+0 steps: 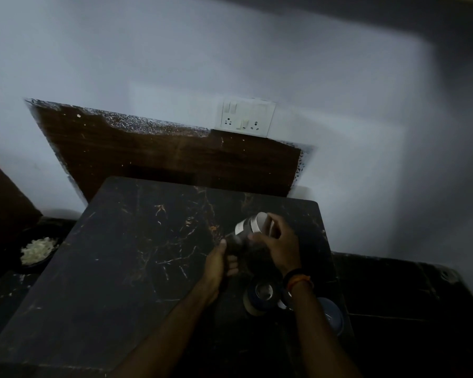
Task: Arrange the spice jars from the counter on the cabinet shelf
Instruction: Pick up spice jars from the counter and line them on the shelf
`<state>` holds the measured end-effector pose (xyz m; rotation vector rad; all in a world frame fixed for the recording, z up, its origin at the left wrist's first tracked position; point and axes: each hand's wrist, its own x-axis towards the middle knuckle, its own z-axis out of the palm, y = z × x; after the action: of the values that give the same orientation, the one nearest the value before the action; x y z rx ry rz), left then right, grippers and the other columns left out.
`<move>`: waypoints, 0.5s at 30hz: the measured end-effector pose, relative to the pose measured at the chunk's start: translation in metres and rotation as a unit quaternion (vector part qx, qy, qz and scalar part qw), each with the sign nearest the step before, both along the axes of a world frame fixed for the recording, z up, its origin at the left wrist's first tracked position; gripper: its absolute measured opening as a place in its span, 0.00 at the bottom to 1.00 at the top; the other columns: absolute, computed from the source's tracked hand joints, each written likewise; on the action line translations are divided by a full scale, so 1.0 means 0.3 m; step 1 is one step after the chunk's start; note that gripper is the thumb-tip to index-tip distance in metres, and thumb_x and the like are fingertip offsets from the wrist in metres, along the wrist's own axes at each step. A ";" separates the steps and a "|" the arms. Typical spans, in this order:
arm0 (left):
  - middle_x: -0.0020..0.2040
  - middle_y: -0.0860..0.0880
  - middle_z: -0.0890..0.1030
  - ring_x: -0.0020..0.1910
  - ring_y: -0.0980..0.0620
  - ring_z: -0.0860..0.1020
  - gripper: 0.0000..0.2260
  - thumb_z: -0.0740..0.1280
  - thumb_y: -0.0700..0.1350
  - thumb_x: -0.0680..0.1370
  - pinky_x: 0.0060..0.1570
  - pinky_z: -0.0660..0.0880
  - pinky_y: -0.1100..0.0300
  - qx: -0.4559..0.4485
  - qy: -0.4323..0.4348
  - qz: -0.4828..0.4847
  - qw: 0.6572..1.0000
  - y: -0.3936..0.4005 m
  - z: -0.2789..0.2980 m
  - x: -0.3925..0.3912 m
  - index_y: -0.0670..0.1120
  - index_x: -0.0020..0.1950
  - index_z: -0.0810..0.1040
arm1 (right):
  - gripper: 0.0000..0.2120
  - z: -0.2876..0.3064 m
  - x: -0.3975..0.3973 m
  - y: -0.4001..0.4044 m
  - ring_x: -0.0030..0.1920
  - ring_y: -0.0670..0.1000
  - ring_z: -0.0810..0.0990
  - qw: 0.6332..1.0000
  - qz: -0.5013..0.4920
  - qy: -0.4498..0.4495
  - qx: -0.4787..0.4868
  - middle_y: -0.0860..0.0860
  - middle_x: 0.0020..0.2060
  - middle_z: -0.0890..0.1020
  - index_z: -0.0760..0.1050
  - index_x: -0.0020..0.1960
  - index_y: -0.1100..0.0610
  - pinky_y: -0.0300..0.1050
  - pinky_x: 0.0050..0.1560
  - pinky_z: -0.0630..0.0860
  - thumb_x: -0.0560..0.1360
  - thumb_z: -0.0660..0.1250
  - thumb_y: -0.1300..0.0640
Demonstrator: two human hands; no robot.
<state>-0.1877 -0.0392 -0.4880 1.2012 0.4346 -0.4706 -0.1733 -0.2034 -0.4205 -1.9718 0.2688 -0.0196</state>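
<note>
A dark spice jar [245, 227] with a white lid and a pale label is tilted above the black marble counter [115, 263]. My right hand [277, 242] grips it round the lid end. My left hand [220, 264] holds its dark lower end from below. Just under my right wrist another jar [260, 296] with a dark lid stands on the counter. A blue-lidded container [333, 317] sits beside it, partly hidden by my right forearm. The scene is dim and slightly blurred.
A brown wooden panel [161, 156] leans against the white wall behind the counter, with a white switch and socket plate [245, 117] above it. A dark bowl of pale shredded food [36, 251] sits low on the left. A lower dark surface [407, 290] extends to the right.
</note>
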 end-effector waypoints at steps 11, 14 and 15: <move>0.65 0.34 0.77 0.49 0.40 0.81 0.26 0.66 0.61 0.77 0.39 0.81 0.55 -0.369 0.026 -0.085 0.925 0.093 0.153 0.001 0.45 0.67 0.79 | 0.30 0.116 -0.025 0.001 0.64 0.55 0.78 0.962 0.103 -0.057 0.247 0.53 0.64 0.79 0.70 0.71 0.57 0.53 0.64 0.76 0.69 0.67 0.56; 0.65 0.33 0.77 0.55 0.36 0.80 0.27 0.70 0.57 0.75 0.48 0.81 0.49 -0.342 -0.005 -0.105 0.934 0.095 0.175 -0.008 0.43 0.68 0.78 | 0.29 0.125 -0.020 0.015 0.64 0.57 0.78 0.958 0.077 -0.059 0.271 0.55 0.65 0.79 0.71 0.71 0.57 0.51 0.61 0.77 0.71 0.68 0.53; 0.66 0.33 0.76 0.58 0.35 0.79 0.28 0.70 0.55 0.74 0.52 0.80 0.46 -0.328 -0.013 -0.105 0.939 0.093 0.179 -0.008 0.42 0.70 0.76 | 0.28 0.127 -0.017 0.022 0.64 0.57 0.79 0.957 0.067 -0.057 0.277 0.56 0.64 0.79 0.71 0.71 0.57 0.50 0.58 0.77 0.72 0.68 0.53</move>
<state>-0.1902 -0.0113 -0.4342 0.6019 0.1004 -0.7153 -0.1784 -0.1968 -0.3825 -1.4190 0.0512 0.0279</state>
